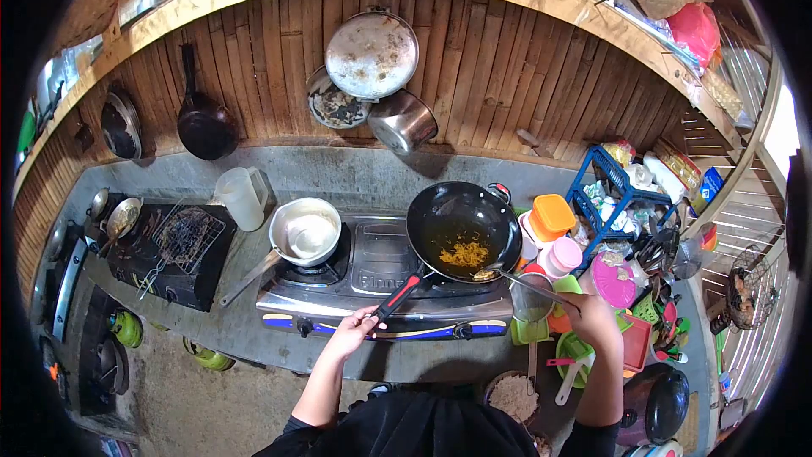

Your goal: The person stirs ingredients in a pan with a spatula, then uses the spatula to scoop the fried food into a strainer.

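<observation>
A black wok [434, 211] sits on the right burner of the gas stove [381, 322]. Oil and a small heap of orange-yellow chopped food [463, 255] lie in its bottom. My left hand [359, 330] is closed round the end of the wok's black and red handle [397, 298]. My right hand [590, 320] grips the handle of a metal spatula [536, 287], whose head rests inside the wok's near right side, beside the food. On the left burner stands a pale saucepan [306, 233], its handle pointing toward the front left.
A strainer [531, 300], plastic containers [552, 217] and a blue rack [622, 195] crowd the counter at right. Left of the stove are a clear jug [242, 200] and a wire grill [185, 239]. Pans and a large lid [372, 54] hang on the wooden wall.
</observation>
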Demonstrator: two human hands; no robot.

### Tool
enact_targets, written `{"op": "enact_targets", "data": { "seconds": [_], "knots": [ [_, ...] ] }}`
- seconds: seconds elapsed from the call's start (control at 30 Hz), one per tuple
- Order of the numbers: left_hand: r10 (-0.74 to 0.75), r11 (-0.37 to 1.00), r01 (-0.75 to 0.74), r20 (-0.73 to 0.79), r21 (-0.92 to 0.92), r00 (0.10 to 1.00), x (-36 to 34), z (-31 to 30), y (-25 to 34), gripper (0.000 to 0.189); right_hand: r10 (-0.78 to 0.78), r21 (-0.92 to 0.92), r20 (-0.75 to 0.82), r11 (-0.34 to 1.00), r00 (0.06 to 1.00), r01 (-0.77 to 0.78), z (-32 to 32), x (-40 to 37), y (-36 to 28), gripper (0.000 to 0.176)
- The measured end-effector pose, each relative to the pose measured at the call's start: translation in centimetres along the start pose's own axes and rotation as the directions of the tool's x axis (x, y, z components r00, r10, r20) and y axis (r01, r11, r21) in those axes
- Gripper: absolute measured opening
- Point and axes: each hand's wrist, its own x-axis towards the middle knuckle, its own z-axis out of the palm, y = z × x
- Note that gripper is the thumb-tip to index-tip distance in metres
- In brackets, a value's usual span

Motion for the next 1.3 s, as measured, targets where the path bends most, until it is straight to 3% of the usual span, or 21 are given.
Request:
{"op": "enact_targets", "data": {
  "seconds": [0.23, 0.3, 0.53, 0.83, 1.0, 1.13, 1.2, 1.3],
  "knots": [
    [0.009, 1.000, -0.009, 0.015, -0.027, 1.000, 0.3, -0.4, -0.8, 0.031, -0.023, -0.011, -0.052, 1.000, 0.998, 0.022, -0.9, -0.2, 0.0, 0.024],
    [0.016, 0.999, -0.015, 0.015, -0.029, 1.000, 0.2, -0.3, -0.7, 0.031, -0.092, 0.027, -0.131, 0.995, 0.987, 0.097, -1.0, -0.4, 0.3, 0.024],
    [0.032, 0.998, -0.031, 0.017, -0.053, 0.999, 0.2, -0.3, -0.8, 0.031, -0.070, -0.021, -0.057, 0.997, 0.996, 0.069, -0.3, -0.7, 1.1, 0.024],
    [0.023, 1.000, -0.022, 0.007, -0.010, 1.000, 0.1, -0.3, -0.5, 0.033, 0.027, 0.146, -0.016, 0.989, 0.999, -0.025, 5.0, 0.6, 1.3, 0.023],
    [0.024, 1.000, -0.024, 0.011, -0.005, 1.000, 0.0, -0.3, -0.4, 0.033, -0.042, 0.268, -0.149, 0.960, 0.988, 0.081, 9.9, 1.6, 2.2, 0.023],
    [0.013, 1.000, -0.013, 0.019, 0.003, 1.000, 0.2, -0.4, -0.5, 0.034, 0.038, 0.350, -0.156, 0.937, 0.987, 0.019, 12.4, 2.9, 1.8, 0.023],
    [0.014, 1.000, -0.014, 0.033, 0.004, 0.999, 0.4, -0.7, -1.0, 0.034, 0.000, 0.399, -0.273, 0.910, 0.962, 0.114, 13.0, 3.6, 1.4, 0.024],
    [0.010, 1.000, -0.010, 0.057, -0.002, 0.998, 0.4, -0.7, -0.7, 0.034, 0.030, 0.395, -0.327, 0.912, 0.944, 0.108, 14.2, 5.1, 1.2, 0.026]
  ]
}}
